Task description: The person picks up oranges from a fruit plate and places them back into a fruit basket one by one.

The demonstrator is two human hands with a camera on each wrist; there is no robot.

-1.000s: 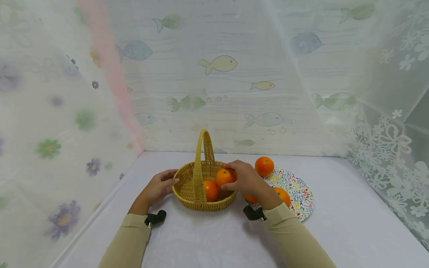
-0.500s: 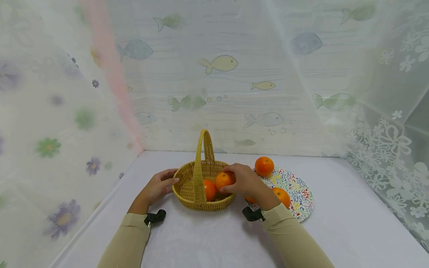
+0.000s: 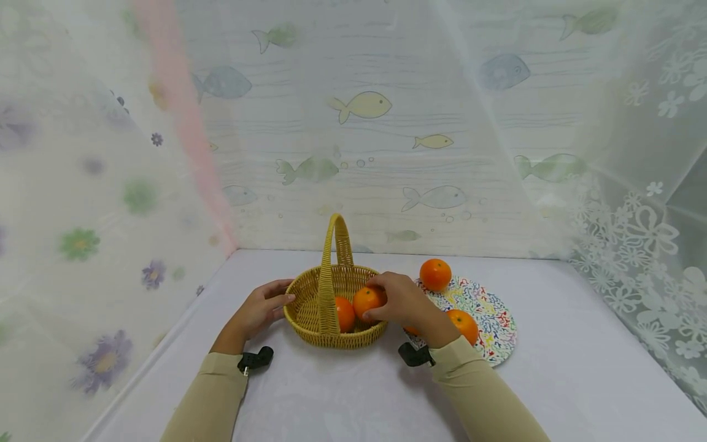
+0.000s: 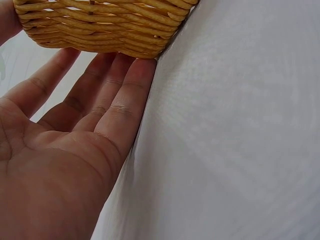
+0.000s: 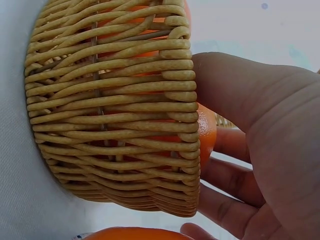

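An orange (image 3: 368,302) is held between the thumb and curled fingers of the right hand (image 3: 405,301), inside the right side of the yellow wicker basket (image 3: 348,341), right beside a second orange (image 3: 345,315). The basket's left side is touched by the left hand (image 3: 262,308), its fingers extended loosely along the outer wall and its thumb laid at the rim. To the right, a speckled plate (image 3: 495,319) is set on the white surface (image 3: 331,399), with three more oranges (image 3: 436,274) seen around it, one partly hidden by the right wrist.
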